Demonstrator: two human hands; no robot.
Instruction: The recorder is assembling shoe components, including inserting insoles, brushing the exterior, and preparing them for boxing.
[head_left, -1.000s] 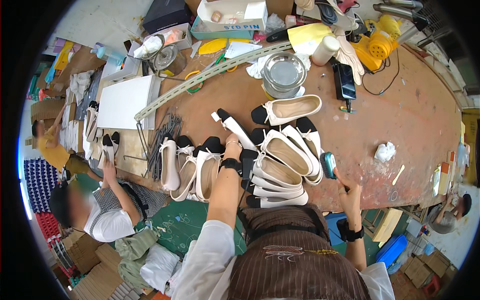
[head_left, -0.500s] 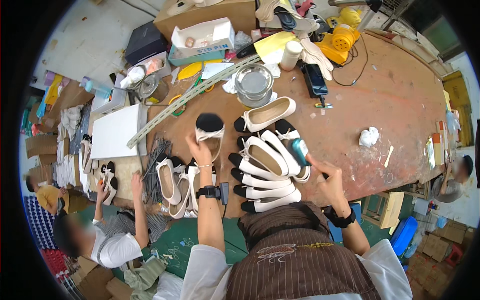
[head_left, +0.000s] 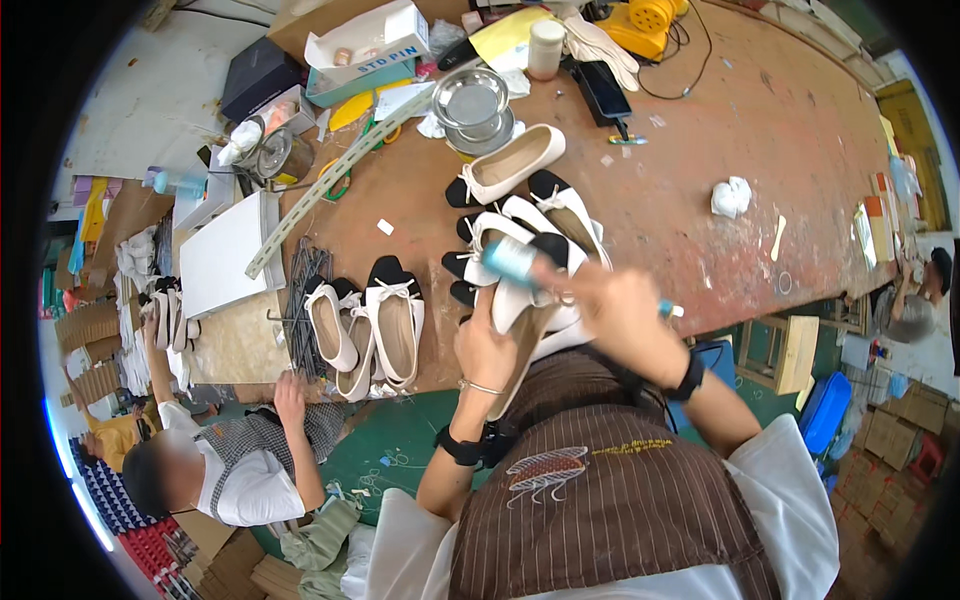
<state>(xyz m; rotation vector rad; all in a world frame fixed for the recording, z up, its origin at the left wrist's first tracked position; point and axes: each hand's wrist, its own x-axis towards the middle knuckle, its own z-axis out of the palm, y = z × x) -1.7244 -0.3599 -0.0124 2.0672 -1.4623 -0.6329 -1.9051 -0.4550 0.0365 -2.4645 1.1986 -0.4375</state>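
In front of my apron, my left hand [head_left: 485,345] is closed around a cream ballet flat [head_left: 510,305] with a black toe; the toe points away from me. My right hand [head_left: 615,310], smeared by motion, grips a teal brush-like tool [head_left: 508,260]. Its blurred teal head is over the held flat, close to the toe. Several matching flats lie side by side beneath and beyond my hands, one cream flat [head_left: 515,165] farthest off. My hands hide part of this row. To the left stands another group of flats [head_left: 395,325] with bows.
Metal bowl [head_left: 470,100] stands beyond the flats, beside a slotted metal bar [head_left: 330,190]. Thin dark rods [head_left: 308,300] lie left, near a co-worker's hand [head_left: 290,400]. A white bottle [head_left: 545,50], phone [head_left: 602,95] and crumpled white wad [head_left: 731,197] are farther right.
My left hand has moved right and toward me, from above the left group; whether it holds the same flat I cannot tell. My right hand has swung the teal tool left over the flat.
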